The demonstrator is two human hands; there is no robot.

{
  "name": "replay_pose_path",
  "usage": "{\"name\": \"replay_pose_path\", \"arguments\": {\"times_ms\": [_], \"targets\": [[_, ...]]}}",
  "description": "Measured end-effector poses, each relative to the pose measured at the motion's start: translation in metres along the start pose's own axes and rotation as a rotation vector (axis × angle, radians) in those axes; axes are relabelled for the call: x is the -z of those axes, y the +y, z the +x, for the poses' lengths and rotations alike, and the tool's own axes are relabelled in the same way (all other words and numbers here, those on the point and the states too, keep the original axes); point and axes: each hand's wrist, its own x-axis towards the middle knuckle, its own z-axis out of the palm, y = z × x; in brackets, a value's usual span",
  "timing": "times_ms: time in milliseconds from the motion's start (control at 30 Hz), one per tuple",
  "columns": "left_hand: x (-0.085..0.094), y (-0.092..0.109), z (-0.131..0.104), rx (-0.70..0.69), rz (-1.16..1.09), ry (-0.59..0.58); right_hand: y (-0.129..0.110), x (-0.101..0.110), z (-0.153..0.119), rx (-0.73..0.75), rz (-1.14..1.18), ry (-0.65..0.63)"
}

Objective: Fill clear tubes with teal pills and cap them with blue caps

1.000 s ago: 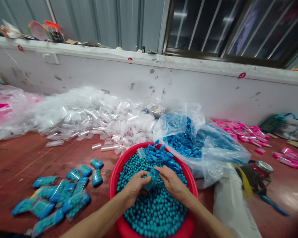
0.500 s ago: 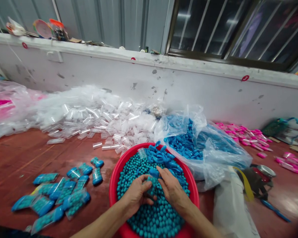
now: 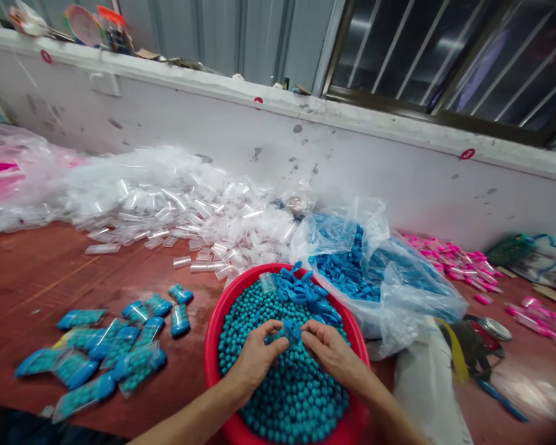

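Observation:
A red basin (image 3: 212, 346) full of teal beads (image 3: 296, 395) stands in front of me, with loose blue caps (image 3: 301, 287) and a clear tube (image 3: 267, 283) lying on the beads at its far side. Over the beads, my left hand (image 3: 258, 355) is closed around a small clear tube with teal beads, mostly hidden by the fingers. A blue cap (image 3: 291, 330) sits at the tube's right end. My right hand (image 3: 328, 353) pinches at that cap's right side with thumb and fingertips.
Filled tubes with blue ends (image 3: 120, 349) lie on the red table (image 3: 13, 272) at left. Clear tubes (image 3: 204, 210) are heaped along the wall. A plastic bag of blue caps (image 3: 347, 259) stands behind the basin; pink pieces (image 3: 454, 259) and a jar (image 3: 493, 330) are at right.
Both hands have risen slightly, and the tube with its blue cap has turned from upright to lying more sideways between them. The right hand's fingers have drawn together at the cap.

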Motion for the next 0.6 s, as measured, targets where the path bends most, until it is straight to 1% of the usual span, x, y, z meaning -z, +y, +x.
{"name": "replay_pose_path", "arguments": {"times_ms": [67, 133, 233, 333, 433, 600], "targets": [[-0.001, -0.001, 0.0, -0.086, 0.033, -0.015, -0.003, 0.003, -0.001, -0.07, -0.036, -0.031], [-0.001, -0.003, 0.001, -0.126, 0.028, -0.027, -0.007, 0.007, -0.001, -0.154, -0.027, -0.085], [-0.003, -0.004, -0.002, -0.086, 0.029, -0.078, -0.013, 0.014, -0.003, -0.223, 0.036, -0.168], [-0.005, -0.002, -0.005, -0.084, 0.081, -0.067, -0.016, 0.017, -0.005, -0.244, 0.111, -0.224], [-0.006, 0.0, -0.009, -0.099, 0.116, -0.032, -0.013, 0.017, -0.005, -0.255, 0.15, -0.237], [-0.007, 0.0, -0.012, -0.055, 0.152, -0.089, -0.004, 0.015, -0.004, -0.32, 0.18, -0.31]]}}
